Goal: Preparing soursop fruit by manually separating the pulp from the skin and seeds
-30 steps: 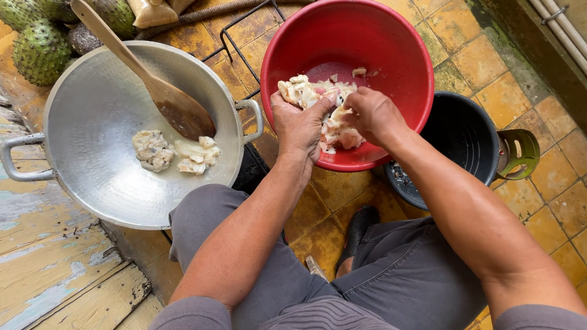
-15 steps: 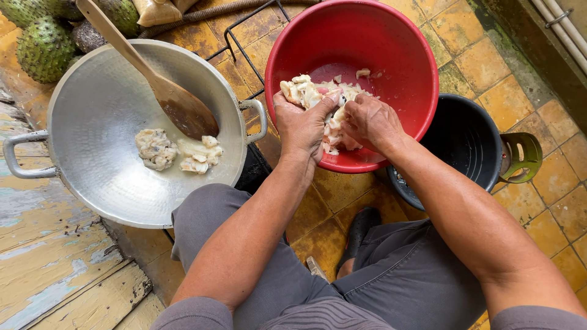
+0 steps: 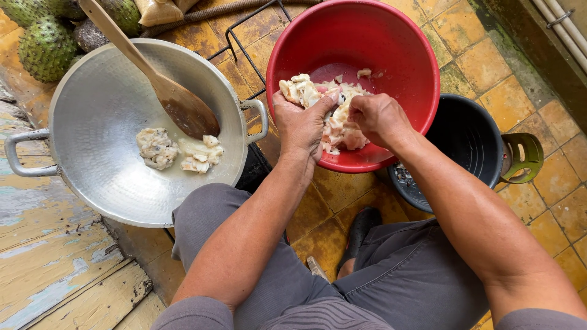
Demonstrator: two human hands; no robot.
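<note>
Right now both of your hands meet over the near side of a red plastic basin (image 3: 391, 43), working a heap of white fruit pulp (image 3: 330, 116) that lies on its floor. Your left hand (image 3: 302, 125) curls around a clump of the pulp, fingers bent and thumb pressing in; your right hand (image 3: 379, 116) is closed in a pinch on the same clump, just touching the left. To your left sits a wide metal wok (image 3: 104, 98) with two handles, holding a small pile of separated pulp (image 3: 177, 150) and a wooden spatula (image 3: 153, 79) leaning on its rim. A black bucket (image 3: 471, 146) with a green handle stands just beside the basin on your right, partly under it. Spiky green fruits (image 3: 43, 43) rest at the upper left on the yellow tiled floor (image 3: 489, 98). The pulp looks wet and slippery, so a piece could squirt from your pinch and land on the tiles, and the basin, tilted toward you, might shift if you press hard on its near edge.
</note>
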